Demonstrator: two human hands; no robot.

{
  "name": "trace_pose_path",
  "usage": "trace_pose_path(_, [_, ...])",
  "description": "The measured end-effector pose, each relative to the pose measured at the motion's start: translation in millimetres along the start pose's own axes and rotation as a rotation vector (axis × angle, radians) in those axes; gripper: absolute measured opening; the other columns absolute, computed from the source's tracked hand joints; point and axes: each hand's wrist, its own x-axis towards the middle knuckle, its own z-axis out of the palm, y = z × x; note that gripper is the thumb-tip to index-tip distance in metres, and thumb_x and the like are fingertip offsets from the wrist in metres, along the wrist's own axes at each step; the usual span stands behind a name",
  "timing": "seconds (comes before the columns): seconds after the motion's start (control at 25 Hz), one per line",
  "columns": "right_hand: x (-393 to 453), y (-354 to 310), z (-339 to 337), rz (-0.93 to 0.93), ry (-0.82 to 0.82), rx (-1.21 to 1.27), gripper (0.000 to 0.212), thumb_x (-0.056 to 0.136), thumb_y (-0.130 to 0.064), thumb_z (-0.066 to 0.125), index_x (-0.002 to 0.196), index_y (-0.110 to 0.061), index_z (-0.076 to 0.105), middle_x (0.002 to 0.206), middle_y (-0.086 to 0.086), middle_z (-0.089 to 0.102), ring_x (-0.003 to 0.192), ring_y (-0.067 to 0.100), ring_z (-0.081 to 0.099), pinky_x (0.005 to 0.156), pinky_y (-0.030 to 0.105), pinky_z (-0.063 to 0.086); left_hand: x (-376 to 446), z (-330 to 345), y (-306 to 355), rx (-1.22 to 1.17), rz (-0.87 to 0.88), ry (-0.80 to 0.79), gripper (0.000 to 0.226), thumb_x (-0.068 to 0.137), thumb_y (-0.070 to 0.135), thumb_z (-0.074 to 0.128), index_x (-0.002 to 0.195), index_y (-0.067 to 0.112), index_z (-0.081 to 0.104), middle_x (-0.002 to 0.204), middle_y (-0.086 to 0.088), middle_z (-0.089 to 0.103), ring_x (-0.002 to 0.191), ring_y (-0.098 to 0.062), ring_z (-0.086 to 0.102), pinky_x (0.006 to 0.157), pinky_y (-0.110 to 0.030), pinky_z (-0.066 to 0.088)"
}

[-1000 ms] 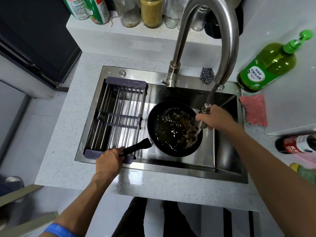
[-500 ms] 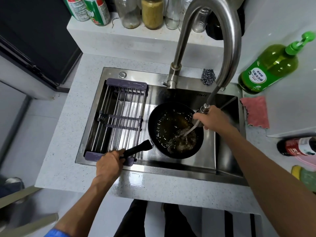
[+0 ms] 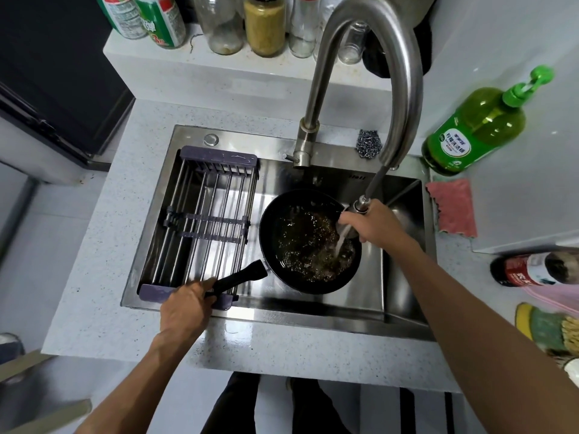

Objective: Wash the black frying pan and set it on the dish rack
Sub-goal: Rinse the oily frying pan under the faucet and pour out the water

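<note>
A dark appliance front (image 3: pixel 56 76) filled the far left, beside the speckled white counter (image 3: pixel 103 233). Set into that counter was a steel sink (image 3: pixel 313 311). Across the sink's left part lay the dish rack (image 3: pixel 200 227), its metal bars running between two purple end pieces, with nothing on it.

The left hand (image 3: pixel 185 308) was at the near end of the rack, its fingers curled round the end of the black handle (image 3: pixel 241 277) of the black frying pan (image 3: pixel 272 245). The handle angled up and to the right from that grasp, over the rack's near right corner. The pan itself sat inside the sink basin, just right of the rack, holding bubbling brownish water.

On the ledge behind stood a row of bottles and jars (image 3: pixel 264 26). The tall curved faucet (image 3: pixel 404 73) rose from the sink's back edge and arched over. Its pull-out spray head (image 3: pixel 360 206) was drawn down on its hose and gripped by the right hand (image 3: pixel 372 225), fingers wrapped about it above the pan's right rim. A stream of water (image 3: pixel 341 239) ran from the head into the pan.

A steel scourer (image 3: pixel 368 143) rested on the sink's back edge. Farther right stood a green pump bottle (image 3: pixel 476 130), a pink cloth (image 3: pixel 454 208) near it, and a dark bottle with a red label (image 3: pixel 539 267) lying on its side.
</note>
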Motion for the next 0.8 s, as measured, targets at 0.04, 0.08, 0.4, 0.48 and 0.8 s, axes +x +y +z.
trace_pose_path(0.04, [1.8, -0.5, -1.2, 0.000, 0.012, 0.025, 0.034, 0.074, -0.047, 0.067, 0.072, -0.014, 0.072, 0.066, 0.006, 0.071, 0.065, 0.027, 0.070, 0.081, 0.047, 0.058, -0.4, 0.3, 0.7, 0.002, 0.000, -0.004, 0.037, 0.094, 0.032, 0.055, 0.132, 0.030, 0.055, 0.104, -0.005, 0.069, 0.092, -0.025, 0.065, 0.077, -0.036, 0.053])
trace_pose_path(0.08, [4.0, -0.7, -3.9, 0.008, 0.023, 0.041, 0.033, 0.075, -0.047, 0.067, 0.071, -0.014, 0.072, 0.066, 0.006, 0.072, 0.063, 0.025, 0.071, 0.079, 0.045, 0.058, -0.2, 0.5, 2.0, 0.003, -0.004, -0.007, 0.037, 0.094, 0.032, 0.056, 0.132, 0.030, 0.055, 0.105, -0.005, 0.069, 0.093, -0.025, 0.065, 0.077, -0.036, 0.053])
trace_pose_path(0.4, [-6.7, 2.9, 2.6, -0.003, 0.028, 0.110, 0.027, 0.082, -0.035, 0.070, 0.076, -0.008, 0.072, 0.063, 0.006, 0.070, 0.054, 0.013, 0.066, 0.057, 0.027, 0.050, 0.0, 0.0, 1.9, 0.004, -0.024, -0.016, 0.037, 0.094, 0.033, 0.056, 0.131, 0.031, 0.056, 0.104, -0.004, 0.069, 0.094, -0.025, 0.064, 0.078, -0.037, 0.054])
trace_pose_path(0.48, [-10.7, -2.3, 8.8, 0.025, 0.025, 0.149, 0.022, 0.080, -0.034, 0.071, 0.078, -0.012, 0.072, 0.066, 0.006, 0.072, 0.057, 0.016, 0.067, 0.062, 0.032, 0.053, -0.4, -1.0, 2.0, -0.003, -0.035, -0.021, 0.035, 0.093, 0.033, 0.057, 0.128, 0.028, 0.058, 0.102, -0.005, 0.069, 0.094, -0.025, 0.065, 0.079, -0.039, 0.054])
trace_pose_path(0.8, [-18.7, 7.4, 7.0, 0.047, 0.062, 0.115, 0.026, 0.080, -0.037, 0.069, 0.073, -0.012, 0.073, 0.070, 0.006, 0.072, 0.069, 0.026, 0.069, 0.080, 0.048, 0.059, 0.1, 2.2, 0.5, -0.029, -0.018, 0.007, 0.034, 0.094, 0.032, 0.057, 0.127, 0.030, 0.057, 0.095, -0.003, 0.069, 0.087, -0.023, 0.065, 0.074, -0.038, 0.055])
